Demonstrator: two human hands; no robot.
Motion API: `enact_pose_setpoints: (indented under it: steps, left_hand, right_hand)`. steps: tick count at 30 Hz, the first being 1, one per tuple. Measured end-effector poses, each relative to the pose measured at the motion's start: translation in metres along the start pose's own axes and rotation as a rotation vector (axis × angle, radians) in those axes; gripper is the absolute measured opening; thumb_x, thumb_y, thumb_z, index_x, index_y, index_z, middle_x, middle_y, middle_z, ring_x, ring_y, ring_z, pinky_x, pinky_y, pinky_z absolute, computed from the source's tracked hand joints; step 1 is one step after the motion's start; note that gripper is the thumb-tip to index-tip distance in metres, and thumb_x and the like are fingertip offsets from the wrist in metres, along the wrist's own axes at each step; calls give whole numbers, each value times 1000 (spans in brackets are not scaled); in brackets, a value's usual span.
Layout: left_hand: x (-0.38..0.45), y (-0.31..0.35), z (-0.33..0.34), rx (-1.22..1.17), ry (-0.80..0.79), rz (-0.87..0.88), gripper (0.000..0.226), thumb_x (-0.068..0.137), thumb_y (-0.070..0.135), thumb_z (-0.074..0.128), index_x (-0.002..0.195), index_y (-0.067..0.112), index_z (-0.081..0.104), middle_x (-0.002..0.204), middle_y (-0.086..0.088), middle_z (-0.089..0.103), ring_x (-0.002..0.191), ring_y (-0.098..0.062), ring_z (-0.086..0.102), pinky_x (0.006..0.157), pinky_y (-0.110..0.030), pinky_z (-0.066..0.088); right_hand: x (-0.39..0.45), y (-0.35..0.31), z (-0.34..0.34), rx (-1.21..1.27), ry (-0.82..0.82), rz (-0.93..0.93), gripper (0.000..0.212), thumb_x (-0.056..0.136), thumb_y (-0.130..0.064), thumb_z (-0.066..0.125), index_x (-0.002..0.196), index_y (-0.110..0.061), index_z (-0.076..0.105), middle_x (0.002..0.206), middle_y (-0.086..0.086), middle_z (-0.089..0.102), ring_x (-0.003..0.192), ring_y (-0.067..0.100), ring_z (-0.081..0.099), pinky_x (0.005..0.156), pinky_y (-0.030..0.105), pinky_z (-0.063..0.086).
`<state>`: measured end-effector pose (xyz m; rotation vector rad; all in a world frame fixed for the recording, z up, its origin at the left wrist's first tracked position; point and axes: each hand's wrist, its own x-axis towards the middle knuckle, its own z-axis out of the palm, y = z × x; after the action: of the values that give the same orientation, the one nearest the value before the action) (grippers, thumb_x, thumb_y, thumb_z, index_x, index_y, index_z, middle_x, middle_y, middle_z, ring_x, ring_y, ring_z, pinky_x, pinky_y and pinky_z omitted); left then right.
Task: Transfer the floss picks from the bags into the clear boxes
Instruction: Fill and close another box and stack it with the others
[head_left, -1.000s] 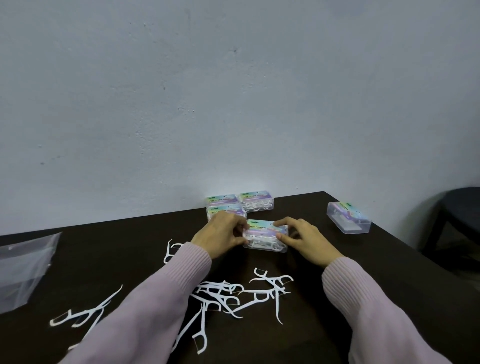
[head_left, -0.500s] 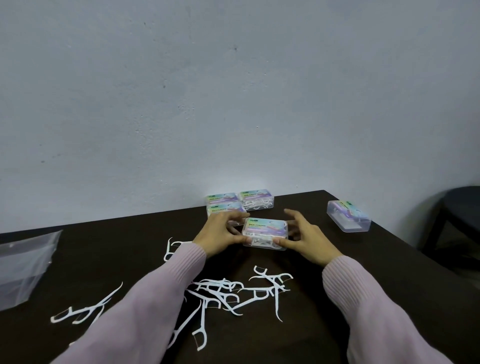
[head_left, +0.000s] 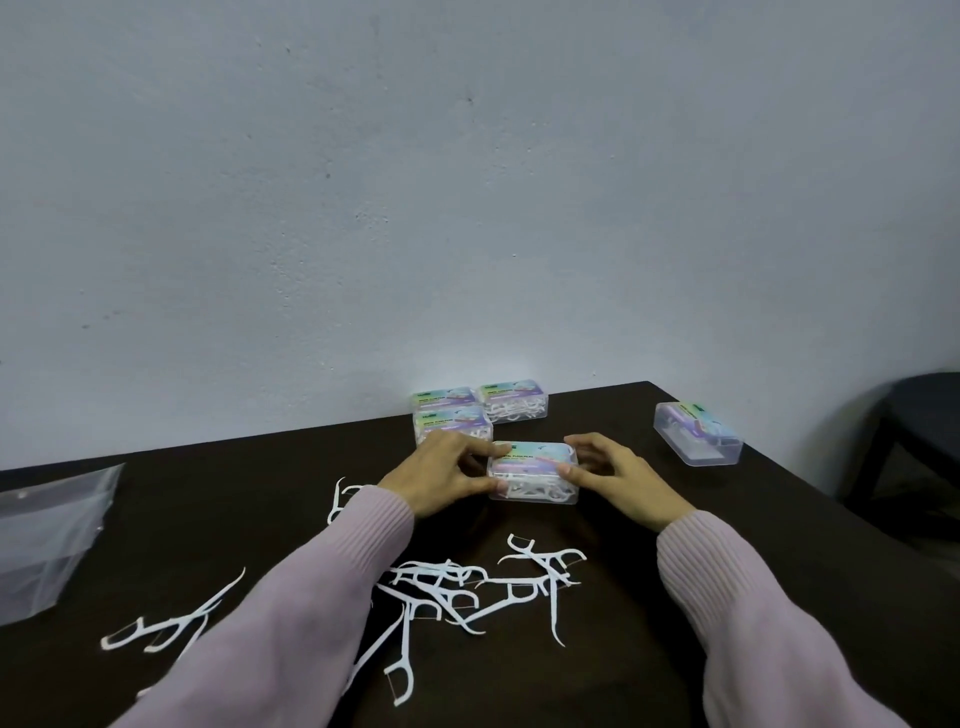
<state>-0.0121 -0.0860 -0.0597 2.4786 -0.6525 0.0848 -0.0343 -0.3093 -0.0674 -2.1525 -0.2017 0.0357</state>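
- Dark brown table (head_left: 727, 545) against a pale grey wall (head_left: 467, 182) is where we are working, both our arms in lilac sleeves (head_left: 291, 597).
- Between our hands sits a clear box (head_left: 532, 472) with a pastel label on its closed lid and white floss picks showing through its front wall.
- Our left hand (head_left: 441, 475) pinches the box's left end, forefinger along the lid's edge and thumb low at the near corner.
- Our right hand (head_left: 618, 475) holds the right end, thumb on the near corner and fingers curled round the far side.
- Just behind, by the wall, three more labelled boxes (head_left: 511, 401) stand close together, the nearest partly hidden by our left hand.
- Well off to the right lies another box (head_left: 697, 432), set at an angle; we cannot tell what is inside it.
- Nearer to us, loose floss picks (head_left: 467, 587) lie tangled on the table between our forearms, with a few more (head_left: 171, 623) to the left.
- At the left edge rests a clear plastic bag (head_left: 47, 540), lying flat.
- At the far right stands a dark stool (head_left: 924, 415), beside the table.
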Motion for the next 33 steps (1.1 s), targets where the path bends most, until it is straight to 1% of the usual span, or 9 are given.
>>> enact_pose_setpoints:
  steps: [6,13,17,21,23,25,27,30,33]
  left_hand:
    - [-1,-1,0,52,-18,26,57,80,37,71,132,25,52,126,-2,61,102,-8,59,95,-28,48]
    - [-3,7,8,4,58,-5,54,82,27,71,132,20,53,123,-5,62,101,-9,59,93,-24,48]
    - [-1,13,11,-103,177,-24,54,76,24,76,127,20,57,121,-2,63,97,-7,62,90,-20,48]
    - [3,20,4,-224,185,-33,53,81,17,72,130,16,53,129,-2,59,102,-8,61,96,-27,48]
    - [6,18,-4,-148,205,-32,44,86,18,66,129,17,54,129,-2,58,107,-11,60,96,-28,48]
    - [7,13,-12,85,211,-85,39,90,24,60,129,22,54,130,0,58,114,-14,56,98,-32,45]
    - [6,7,-15,276,160,-165,42,92,29,55,133,23,49,136,0,53,123,-19,50,100,-35,41]
    - [5,-1,-16,370,87,-206,46,94,33,53,138,21,44,140,-1,47,127,-19,44,102,-36,39]
    - [9,-5,-18,451,81,-181,43,95,33,50,137,22,44,139,1,47,128,-18,42,102,-35,38]
  right_hand:
    - [-2,-4,3,-63,8,-14,53,90,-25,57,138,-14,38,135,7,48,106,7,46,92,19,37]
    - [0,-6,7,-35,155,38,41,89,-26,58,125,-9,49,129,9,55,99,7,50,83,19,42]
    - [5,-10,14,132,277,84,42,87,-23,62,125,-10,51,126,8,56,103,13,53,86,25,45]
    - [15,-16,9,438,384,178,37,83,-12,66,119,-10,57,120,10,59,102,21,59,85,35,53]
    - [24,-15,3,428,447,215,32,83,-13,66,114,-10,60,118,11,61,102,23,61,89,39,53]
    - [32,-11,0,387,512,250,30,84,-13,66,113,-9,60,118,13,61,102,24,61,91,39,52]
    - [37,-8,1,365,564,282,32,85,-13,64,116,-7,58,121,14,59,106,24,59,91,32,49]
    - [44,-10,8,301,550,293,40,87,-14,62,125,-5,52,126,15,56,113,25,55,85,27,43]
    - [54,-12,18,218,483,289,49,85,-16,65,129,-4,48,130,16,54,118,26,52,96,31,41]
